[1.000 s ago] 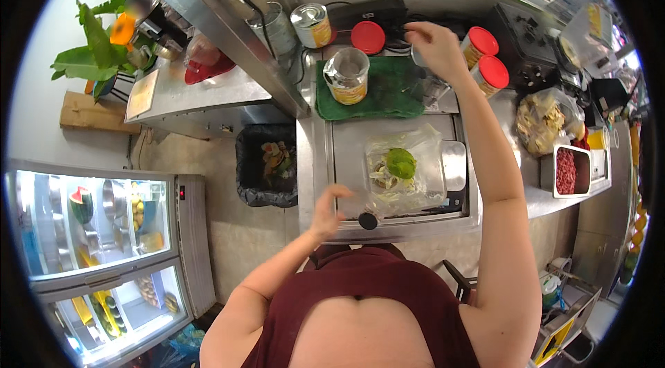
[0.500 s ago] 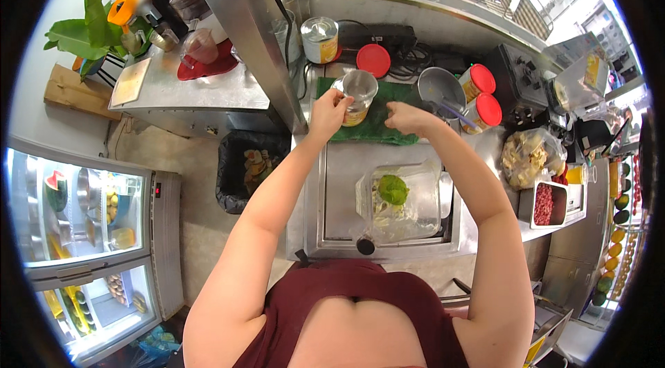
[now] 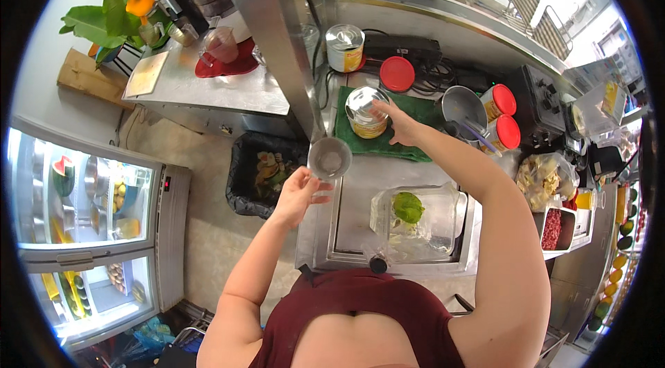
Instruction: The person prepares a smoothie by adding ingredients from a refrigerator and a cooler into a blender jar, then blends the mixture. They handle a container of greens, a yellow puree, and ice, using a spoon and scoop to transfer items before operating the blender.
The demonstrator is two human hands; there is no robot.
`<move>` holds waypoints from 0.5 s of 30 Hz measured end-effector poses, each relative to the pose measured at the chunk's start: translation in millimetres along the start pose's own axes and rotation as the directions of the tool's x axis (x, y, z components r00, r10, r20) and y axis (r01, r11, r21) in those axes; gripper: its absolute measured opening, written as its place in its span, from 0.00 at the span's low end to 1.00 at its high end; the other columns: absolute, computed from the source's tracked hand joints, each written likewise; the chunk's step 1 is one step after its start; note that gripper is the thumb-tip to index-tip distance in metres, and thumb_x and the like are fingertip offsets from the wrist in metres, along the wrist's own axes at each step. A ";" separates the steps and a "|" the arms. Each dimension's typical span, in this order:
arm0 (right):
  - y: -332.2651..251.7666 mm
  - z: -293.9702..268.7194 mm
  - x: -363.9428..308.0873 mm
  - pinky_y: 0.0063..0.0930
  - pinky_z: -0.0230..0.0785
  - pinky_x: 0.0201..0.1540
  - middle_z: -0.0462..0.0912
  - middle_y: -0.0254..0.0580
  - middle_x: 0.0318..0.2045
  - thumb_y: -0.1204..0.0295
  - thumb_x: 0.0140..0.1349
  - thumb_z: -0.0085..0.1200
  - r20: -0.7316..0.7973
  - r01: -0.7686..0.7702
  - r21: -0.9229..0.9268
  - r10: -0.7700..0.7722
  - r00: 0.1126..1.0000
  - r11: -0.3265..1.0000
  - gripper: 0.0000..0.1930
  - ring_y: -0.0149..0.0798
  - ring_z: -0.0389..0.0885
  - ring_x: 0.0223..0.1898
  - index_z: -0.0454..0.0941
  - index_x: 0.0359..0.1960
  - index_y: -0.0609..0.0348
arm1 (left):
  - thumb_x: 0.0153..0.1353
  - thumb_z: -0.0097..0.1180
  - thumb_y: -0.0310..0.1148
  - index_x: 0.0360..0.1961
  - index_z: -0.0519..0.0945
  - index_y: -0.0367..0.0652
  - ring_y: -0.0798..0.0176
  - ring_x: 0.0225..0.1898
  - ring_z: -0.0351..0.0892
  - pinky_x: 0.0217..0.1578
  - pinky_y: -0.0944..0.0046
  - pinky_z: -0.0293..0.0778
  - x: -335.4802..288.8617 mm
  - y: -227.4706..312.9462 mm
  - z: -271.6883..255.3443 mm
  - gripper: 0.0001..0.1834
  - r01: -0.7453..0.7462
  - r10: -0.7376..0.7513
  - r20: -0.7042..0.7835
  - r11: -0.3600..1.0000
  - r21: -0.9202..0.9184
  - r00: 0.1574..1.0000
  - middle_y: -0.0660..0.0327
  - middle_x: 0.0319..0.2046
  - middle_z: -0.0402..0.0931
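Observation:
My left hand (image 3: 299,196) is just below a clear plastic cup (image 3: 330,158), its fingers spread. The cup is by the counter's left edge, at the foot of the metal post. On the folded green towel (image 3: 420,121) stands a shiny-topped can (image 3: 369,113). The fingers of my right hand (image 3: 400,123) reach over its right rim, slightly blurred, with the thumb apart; a firm grip does not show. Nearer to me, a clear blender jug (image 3: 442,219) lies on its side on the steel counter, with a green clump (image 3: 408,208) in it.
Behind the towel are another can (image 3: 345,49) and a red lid (image 3: 397,74). To the right stand a grey pan (image 3: 464,108), red-lidded cans (image 3: 508,132), a bag of pale chunks (image 3: 546,180) and a tray of red bits (image 3: 552,229). A black-lined bin (image 3: 242,188) stands at the left.
My left hand has moved the clear cup off the can, toward me and left. My right hand has come left onto the can. The whole view has shifted slightly.

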State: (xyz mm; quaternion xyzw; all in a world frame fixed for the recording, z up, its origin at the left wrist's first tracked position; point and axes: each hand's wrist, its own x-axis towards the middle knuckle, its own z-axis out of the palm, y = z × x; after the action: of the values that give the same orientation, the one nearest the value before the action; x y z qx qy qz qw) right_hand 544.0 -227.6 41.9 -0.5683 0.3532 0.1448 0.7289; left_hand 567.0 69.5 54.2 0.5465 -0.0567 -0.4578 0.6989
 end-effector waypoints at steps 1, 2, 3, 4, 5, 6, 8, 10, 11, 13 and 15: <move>-4.4 -0.1 -0.6 0.72 0.25 0.55 0.29 0.44 0.65 0.47 0.44 0.55 0.060 0.011 0.022 -0.013 0.998 1.000 0.50 0.54 0.24 0.65 0.30 0.63 0.29 | 0.62 0.45 0.34 0.35 0.65 0.47 0.62 0.40 0.74 0.34 0.60 0.74 -6.7 -10.5 -11.4 0.04 -0.013 0.013 -0.006 0.999 -0.049 1.000 0.62 0.35 0.73; -6.0 -1.3 0.4 0.72 0.25 0.55 0.29 0.45 0.65 0.49 0.44 0.55 0.098 0.017 0.033 -0.020 0.995 0.999 0.50 0.54 0.24 0.65 0.31 0.63 0.29 | 0.62 0.45 0.34 0.35 0.65 0.48 0.62 0.41 0.74 0.35 0.60 0.74 -13.4 -15.8 -16.6 0.04 -0.029 0.028 -0.009 0.994 -0.102 1.000 0.62 0.35 0.73; -5.6 -2.5 2.5 0.72 0.25 0.55 0.29 0.45 0.65 0.51 0.44 0.56 0.135 0.022 0.045 -0.028 0.990 0.999 0.49 0.54 0.24 0.65 0.32 0.63 0.29 | 0.60 0.48 0.36 0.32 0.67 0.48 0.63 0.41 0.74 0.37 0.61 0.74 -19.1 -20.4 -20.4 0.06 -0.013 0.010 -0.026 0.990 -0.138 1.000 0.63 0.36 0.74; -4.6 -3.7 5.4 0.72 0.25 0.55 0.30 0.45 0.64 0.52 0.44 0.56 0.173 0.026 0.058 -0.035 0.984 0.998 0.49 0.54 0.24 0.65 0.32 0.63 0.28 | 0.60 0.49 0.36 0.32 0.67 0.48 0.63 0.41 0.74 0.37 0.61 0.74 -22.9 -24.5 -22.2 0.06 -0.009 0.002 -0.048 0.989 -0.148 0.999 0.64 0.36 0.74; -3.4 -3.2 10.0 0.72 0.26 0.54 0.34 0.44 0.64 0.58 0.45 0.56 0.155 0.026 0.098 -0.041 0.987 0.995 0.47 0.53 0.29 0.65 0.35 0.63 0.28 | 0.59 0.49 0.37 0.32 0.67 0.48 0.63 0.41 0.74 0.36 0.62 0.74 -26.5 -29.5 -22.9 0.07 -0.006 -0.006 -0.074 0.987 -0.163 0.997 0.64 0.36 0.74; -2.3 -3.5 13.3 0.72 0.28 0.54 0.36 0.43 0.64 0.59 0.45 0.56 0.173 0.049 0.101 -0.066 0.983 0.994 0.47 0.53 0.31 0.65 0.35 0.63 0.28 | 0.59 0.50 0.37 0.32 0.67 0.48 0.63 0.41 0.74 0.36 0.62 0.74 -29.0 -34.8 -23.6 0.07 -0.004 -0.014 -0.100 0.984 -0.178 0.995 0.64 0.36 0.74; 1.6 -2.6 19.2 0.71 0.31 0.55 0.39 0.41 0.64 0.60 0.46 0.56 0.212 0.093 0.115 -0.116 0.970 0.989 0.46 0.52 0.36 0.64 0.36 0.63 0.28 | 0.58 0.52 0.38 0.32 0.67 0.50 0.64 0.41 0.74 0.35 0.64 0.73 -31.4 -46.6 -25.8 0.08 0.002 -0.023 -0.108 0.981 -0.192 0.994 0.65 0.36 0.74; 10.0 -2.1 28.8 0.61 0.47 0.53 0.50 0.39 0.60 0.63 0.48 0.56 0.121 0.077 0.140 -0.094 0.988 0.987 0.43 0.47 0.49 0.60 0.42 0.62 0.30 | 0.58 0.52 0.39 0.32 0.67 0.51 0.65 0.40 0.74 0.35 0.65 0.73 -33.5 -54.1 -23.6 0.08 0.001 -0.023 -0.102 0.977 -0.212 0.994 0.65 0.36 0.74; 13.0 -0.6 30.3 0.58 0.50 0.52 0.52 0.38 0.59 0.63 0.48 0.57 0.092 0.057 0.148 -0.071 0.993 0.987 0.41 0.46 0.51 0.58 0.44 0.62 0.31 | 0.58 0.52 0.39 0.31 0.67 0.51 0.66 0.40 0.74 0.35 0.66 0.72 -35.6 -51.1 -19.4 0.08 0.009 -0.033 -0.109 0.977 -0.211 0.994 0.65 0.36 0.75; 13.5 -2.6 32.7 0.47 0.58 0.47 0.58 0.39 0.55 0.63 0.47 0.57 0.111 0.009 0.141 -0.025 0.993 0.990 0.35 0.42 0.59 0.53 0.53 0.58 0.35 | 0.59 0.49 0.37 0.32 0.67 0.49 0.66 0.39 0.74 0.34 0.66 0.72 -35.6 -50.0 -17.5 0.07 -0.006 -0.020 -0.120 0.979 -0.206 0.993 0.64 0.36 0.74; 9.7 -7.9 33.9 0.46 0.61 0.47 0.58 0.38 0.55 0.62 0.47 0.57 0.148 -0.017 0.169 -0.008 0.989 0.985 0.34 0.42 0.59 0.53 0.54 0.56 0.36 | 0.60 0.49 0.37 0.32 0.67 0.48 0.67 0.37 0.74 0.34 0.66 0.72 -34.1 -46.8 -15.0 0.07 -0.014 -0.010 -0.131 0.984 -0.180 0.991 0.64 0.35 0.74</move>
State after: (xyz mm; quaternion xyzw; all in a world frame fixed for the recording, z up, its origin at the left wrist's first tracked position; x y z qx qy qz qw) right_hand 559.3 -238.4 11.0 -0.4909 0.3104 0.1575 0.7987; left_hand 529.0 104.9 24.4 0.5097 0.0307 -0.4233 0.7484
